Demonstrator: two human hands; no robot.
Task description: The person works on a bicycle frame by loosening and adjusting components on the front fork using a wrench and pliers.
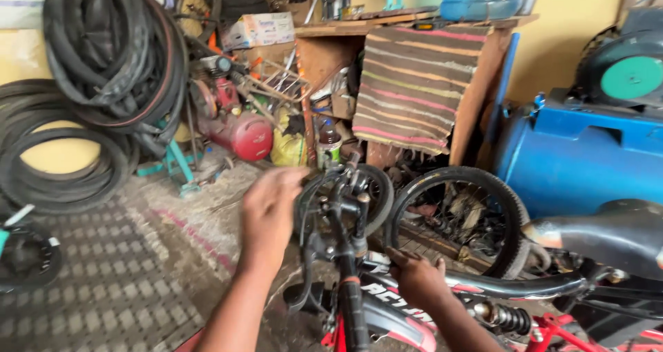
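Two hands are laid on a bicycle.
The left hand (269,210) is blurred at the handlebar (331,200), grip untellable; the right hand (418,276) is clasped on the frame (525,286); nothing is seen removed.

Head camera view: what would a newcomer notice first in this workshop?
Two hands work at a bicycle in the foreground: the left hand is raised, blurred, by the handlebar, and the right hand rests on the black frame tube. Black tyres hang in thick bundles on the left wall. A big blue tank stands at right.
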